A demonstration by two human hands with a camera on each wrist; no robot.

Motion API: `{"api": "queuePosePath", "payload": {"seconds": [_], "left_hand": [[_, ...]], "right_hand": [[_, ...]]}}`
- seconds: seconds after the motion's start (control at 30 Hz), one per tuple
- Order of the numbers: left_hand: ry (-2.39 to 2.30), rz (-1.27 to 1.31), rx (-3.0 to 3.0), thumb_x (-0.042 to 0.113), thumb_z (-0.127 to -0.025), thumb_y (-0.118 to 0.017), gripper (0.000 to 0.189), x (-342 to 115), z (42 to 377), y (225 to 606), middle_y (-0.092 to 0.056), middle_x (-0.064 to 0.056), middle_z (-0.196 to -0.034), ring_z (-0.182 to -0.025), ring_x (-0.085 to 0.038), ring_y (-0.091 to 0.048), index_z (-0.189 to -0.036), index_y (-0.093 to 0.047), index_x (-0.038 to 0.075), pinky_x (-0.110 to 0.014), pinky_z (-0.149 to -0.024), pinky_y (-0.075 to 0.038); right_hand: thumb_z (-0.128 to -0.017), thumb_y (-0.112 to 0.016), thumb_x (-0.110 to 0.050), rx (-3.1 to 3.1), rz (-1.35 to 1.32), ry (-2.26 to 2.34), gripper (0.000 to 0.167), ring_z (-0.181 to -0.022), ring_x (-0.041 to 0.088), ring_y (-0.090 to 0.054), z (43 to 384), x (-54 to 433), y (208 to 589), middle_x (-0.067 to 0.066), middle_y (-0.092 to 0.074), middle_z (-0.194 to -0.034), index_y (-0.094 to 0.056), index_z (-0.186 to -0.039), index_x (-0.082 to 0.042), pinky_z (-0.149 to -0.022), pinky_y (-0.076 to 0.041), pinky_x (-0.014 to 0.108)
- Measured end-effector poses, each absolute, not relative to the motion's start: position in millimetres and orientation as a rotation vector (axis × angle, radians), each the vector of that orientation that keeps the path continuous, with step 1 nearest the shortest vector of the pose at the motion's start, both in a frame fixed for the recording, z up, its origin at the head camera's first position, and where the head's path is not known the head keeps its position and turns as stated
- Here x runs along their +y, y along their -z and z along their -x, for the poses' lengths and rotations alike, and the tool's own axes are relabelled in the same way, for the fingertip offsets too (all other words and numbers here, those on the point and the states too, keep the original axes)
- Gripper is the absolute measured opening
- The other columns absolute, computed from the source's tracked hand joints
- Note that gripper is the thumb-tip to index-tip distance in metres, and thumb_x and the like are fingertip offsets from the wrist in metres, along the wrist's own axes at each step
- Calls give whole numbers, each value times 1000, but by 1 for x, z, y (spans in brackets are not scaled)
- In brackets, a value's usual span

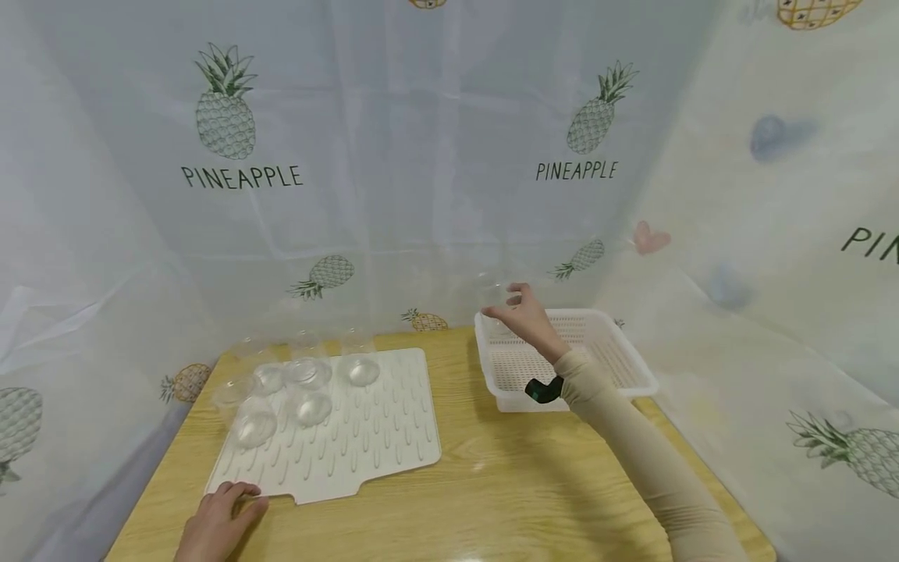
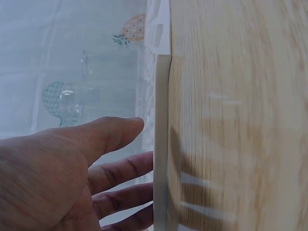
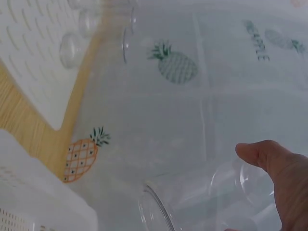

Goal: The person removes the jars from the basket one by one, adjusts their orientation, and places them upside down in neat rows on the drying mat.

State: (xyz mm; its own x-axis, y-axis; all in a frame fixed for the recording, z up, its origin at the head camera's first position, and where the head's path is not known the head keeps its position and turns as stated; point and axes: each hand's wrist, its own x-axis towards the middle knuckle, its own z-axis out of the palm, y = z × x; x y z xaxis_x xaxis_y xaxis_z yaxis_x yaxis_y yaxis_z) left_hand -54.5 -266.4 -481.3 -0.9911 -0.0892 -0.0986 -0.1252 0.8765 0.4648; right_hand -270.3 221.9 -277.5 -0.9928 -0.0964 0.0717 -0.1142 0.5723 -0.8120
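My right hand (image 1: 523,316) reaches over the back left corner of a white slotted basket (image 1: 635,363), holding a clear drinking glass (image 3: 192,195) between thumb and fingers. In the right wrist view one round end of the glass is near the basket wall, the other within the grasp; the fingers below are mostly out of frame. At the front left, my left hand (image 1: 219,519) rests by the edge of a white ridged drying mat (image 1: 386,421). Its fingers (image 2: 125,171) touch that edge, with the thumb apart. Several clear glasses (image 1: 361,372) stand on the mat's left and back parts.
The wooden table (image 1: 485,492) extends between mat and basket. Pineapple-print curtains (image 1: 435,211) hang close behind it and at both sides. A black wrist fitting (image 1: 544,390) sits at the right cuff, over the basket's front rim.
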Motion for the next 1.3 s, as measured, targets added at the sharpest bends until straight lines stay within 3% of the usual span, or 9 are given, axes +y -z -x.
{"api": "queuePosePath", "payload": {"seconds": [0.43, 0.83, 1.03, 1.3], "left_hand": [[-774, 169, 3014, 50, -91, -61, 44, -263, 51, 479, -61, -10, -109, -98, -36, -56, -110, -66, 11, -55, -68, -47], [-780, 174, 3033, 51, -90, -61, 42, -264, 49, 481, -61, -7, -105, -97, -34, -56, -106, -67, 13, -52, -65, -46], [-779, 166, 3026, 51, -90, -61, 41, -263, 50, 480, -60, -6, -102, -96, -33, -56, -105, -66, 13, -52, -65, -46], [-770, 145, 3006, 46, -91, -61, 38, -262, 52, 474, -60, -5, -99, -95, -32, -56, -103, -67, 11, -52, -68, -47]], "right_hand": [[-78, -75, -54, -2768, -469, -1212, 87, -123, 35, -49, 244, 185, 273, 15, -48, -133, -33, -144, -17, -92, -49, 50], [-74, -75, -59, -2765, -722, -767, 82, -109, 25, -58, 218, 156, 285, 8, -54, -120, -45, -139, -21, -81, -51, 44], [-69, -78, -61, -2778, -803, -642, 84, -104, 28, -58, 207, 149, 290, 7, -53, -122, -48, -139, -24, -86, -48, 46], [-67, -76, -66, -2774, -923, -462, 86, -106, 22, -53, 197, 145, 293, 4, -52, -122, -47, -139, -31, -94, -42, 51]]}}
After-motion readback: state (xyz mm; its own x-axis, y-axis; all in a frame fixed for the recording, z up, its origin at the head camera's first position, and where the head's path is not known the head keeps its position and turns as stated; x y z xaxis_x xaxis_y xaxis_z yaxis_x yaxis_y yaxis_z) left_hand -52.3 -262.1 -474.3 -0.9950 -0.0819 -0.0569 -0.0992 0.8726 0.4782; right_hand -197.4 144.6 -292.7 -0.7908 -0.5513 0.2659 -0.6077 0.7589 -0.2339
